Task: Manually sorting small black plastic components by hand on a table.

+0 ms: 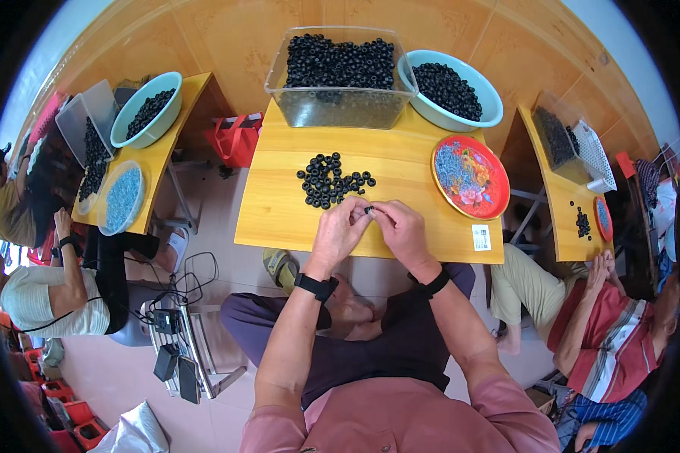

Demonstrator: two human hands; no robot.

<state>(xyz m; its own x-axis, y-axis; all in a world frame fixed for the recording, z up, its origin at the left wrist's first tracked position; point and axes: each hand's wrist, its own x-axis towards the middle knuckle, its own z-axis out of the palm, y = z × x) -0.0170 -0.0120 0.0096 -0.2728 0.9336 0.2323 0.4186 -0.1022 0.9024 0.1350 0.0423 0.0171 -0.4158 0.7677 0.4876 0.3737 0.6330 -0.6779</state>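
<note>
Near the front edge of the yellow table, my left hand (338,232) and my right hand (402,235) meet fingertip to fingertip. Both are closed in a pinch on a small black ring-shaped part (369,210), mostly covered by the fingers. Whether a smaller piece is also between them, I cannot tell. Just beyond my left hand lies a loose pile of the same black parts (327,181). To the right of my hands, a round red flowered tray (499,190) carries many small bluish pieces (455,167) on its left side.
A clear plastic bin (340,115) and a turquoise basin (461,124), both full of black parts, stand at the table's back. A white label (481,237) lies by the right front corner. People sit at side tables. A metal stand with cables (185,325) is on the left floor.
</note>
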